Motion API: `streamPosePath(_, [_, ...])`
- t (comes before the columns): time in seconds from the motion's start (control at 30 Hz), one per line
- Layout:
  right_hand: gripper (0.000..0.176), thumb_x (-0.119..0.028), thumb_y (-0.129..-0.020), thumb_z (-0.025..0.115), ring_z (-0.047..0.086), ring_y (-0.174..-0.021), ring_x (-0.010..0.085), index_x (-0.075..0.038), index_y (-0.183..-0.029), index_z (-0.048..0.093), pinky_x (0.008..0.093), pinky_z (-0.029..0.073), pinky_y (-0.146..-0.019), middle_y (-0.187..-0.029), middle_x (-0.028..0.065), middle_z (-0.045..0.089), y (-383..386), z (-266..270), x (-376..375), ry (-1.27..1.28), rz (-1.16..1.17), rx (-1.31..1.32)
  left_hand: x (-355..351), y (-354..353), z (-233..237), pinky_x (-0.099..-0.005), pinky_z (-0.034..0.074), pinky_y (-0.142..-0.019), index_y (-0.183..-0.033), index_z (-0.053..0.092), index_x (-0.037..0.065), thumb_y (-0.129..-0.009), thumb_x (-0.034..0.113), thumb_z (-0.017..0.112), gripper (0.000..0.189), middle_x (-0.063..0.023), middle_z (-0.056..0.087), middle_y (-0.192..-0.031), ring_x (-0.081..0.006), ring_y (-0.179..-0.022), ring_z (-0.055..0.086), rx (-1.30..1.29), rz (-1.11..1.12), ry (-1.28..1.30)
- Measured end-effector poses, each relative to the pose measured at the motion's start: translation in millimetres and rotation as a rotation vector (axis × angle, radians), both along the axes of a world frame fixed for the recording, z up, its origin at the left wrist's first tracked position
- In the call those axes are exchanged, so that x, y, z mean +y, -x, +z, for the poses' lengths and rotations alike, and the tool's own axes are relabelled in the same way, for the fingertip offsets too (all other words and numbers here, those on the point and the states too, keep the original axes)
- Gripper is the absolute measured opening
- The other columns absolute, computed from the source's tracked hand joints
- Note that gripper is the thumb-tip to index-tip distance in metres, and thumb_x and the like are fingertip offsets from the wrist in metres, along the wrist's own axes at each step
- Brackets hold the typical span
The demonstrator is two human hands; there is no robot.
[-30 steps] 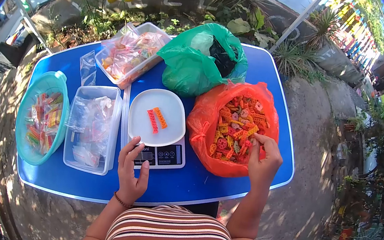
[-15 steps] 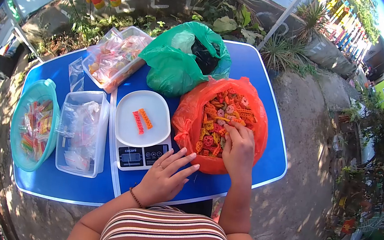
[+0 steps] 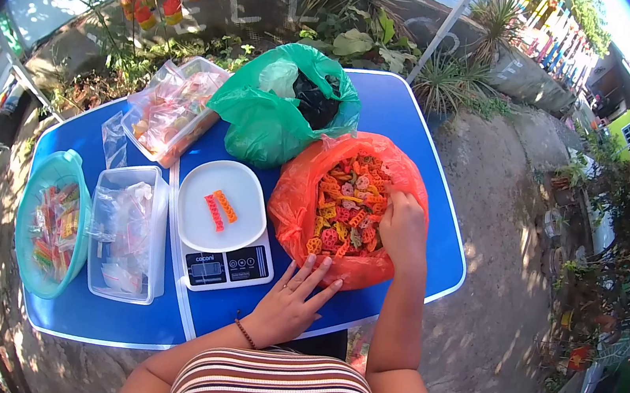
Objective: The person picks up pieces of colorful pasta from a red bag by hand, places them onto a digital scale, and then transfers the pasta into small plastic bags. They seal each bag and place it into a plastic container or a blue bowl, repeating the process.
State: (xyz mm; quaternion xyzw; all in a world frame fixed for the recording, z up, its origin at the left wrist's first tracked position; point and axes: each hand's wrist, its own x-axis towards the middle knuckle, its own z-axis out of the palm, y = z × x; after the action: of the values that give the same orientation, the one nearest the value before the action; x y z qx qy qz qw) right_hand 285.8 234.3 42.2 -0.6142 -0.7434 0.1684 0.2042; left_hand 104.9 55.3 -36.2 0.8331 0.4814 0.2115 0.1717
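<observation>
A red plastic bag stands open on the blue table, full of coloured snack pieces in orange, red and yellow. My right hand reaches into its right side, fingers bent together; what they hold, if anything, is hidden. My left hand lies with fingers spread against the bag's near left edge. Left of the bag is a white kitchen scale with a square tray. On the tray rest a pink-red piece and an orange piece, side by side.
Behind the scale sits a green plastic bag with a black bag inside. A clear container of empty-looking plastic bags, a teal basket of filled packets and another container of packets stand to the left.
My right hand has moved to the right side of the red bag's opening. My left hand has come against the bag's near edge. The whole view has shifted slightly.
</observation>
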Motion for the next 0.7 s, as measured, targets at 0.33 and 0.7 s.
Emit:
streamPosePath(0.33, [0.025,-0.007,-0.088,0.063,0.070,-0.091,0.0415,-0.002,-0.111,0.071,0.0497,0.055,-0.084,-0.102,0.0232,0.072,4.5,-3.8,8.9,0.021,0.091,-0.163,-0.7,0.6,-9.7,-0.0579,0.031,-0.120,-0.157,0.040,0.018,-0.082,0.029,0.081,0.087,-0.0269,0.022,-0.166,-0.0502,-0.152,0.023,-0.003,-0.006,-0.026])
streamPosePath(0.7, [0.035,-0.023,-0.092,0.061,0.066,-0.109,0.0416,-0.006,-0.121,0.066,0.0521,0.052,-0.094,-0.120,0.0218,0.067,26.5,-37.6,89.8,-0.039,0.264,-0.176,-0.8,-1.1,-7.6,-0.0524,0.032,-0.121,-0.156,0.043,0.018,-0.081,0.029,0.081,0.085,-0.0268,0.025,-0.165,-0.0492,-0.152,0.024,-0.004,0.006,-0.036])
